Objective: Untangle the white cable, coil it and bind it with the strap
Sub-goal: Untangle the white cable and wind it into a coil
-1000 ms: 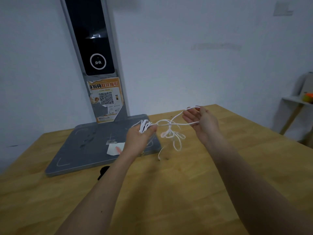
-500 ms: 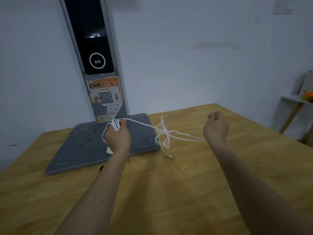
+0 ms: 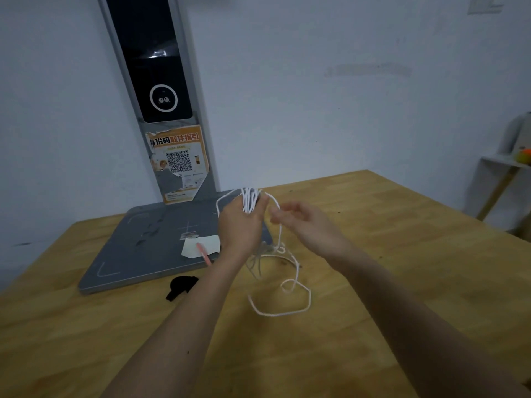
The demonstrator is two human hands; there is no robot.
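Worktop (image 3: 373, 326): wooden, honey-coloured board with visible grain, set into a room corner against pale, blue-grey painted walls.

Grey base plate (image 3: 149, 248): flat, lying on the far left of the worktop, with white corner markings; a grey upright column rises from its back edge against the wall. The column carries a black glossy panel (image 3: 152, 58) with a white ring, and below it a torn orange poster with a QR code (image 3: 178, 162).

White paper scrap (image 3: 201, 246): on the base plate near its front edge, a pink pen-like item lying across it.

Strap (image 3: 181, 286): black, lying on the worktop just in front of the base plate, beside the left forearm.

White cable (image 3: 283, 297): several turns bunched in the left hand (image 3: 240, 225), which grips them, fingers curled round the bundle; the rest hangs down and trails in loose loops on the worktop below the hands.

Right hand (image 3: 304, 225): just beside the left, fingers loosely curled at a strand; whether it pinches the strand cannot be told.

Side shelf (image 3: 505, 163): pale, at far right, bearing an orange item.
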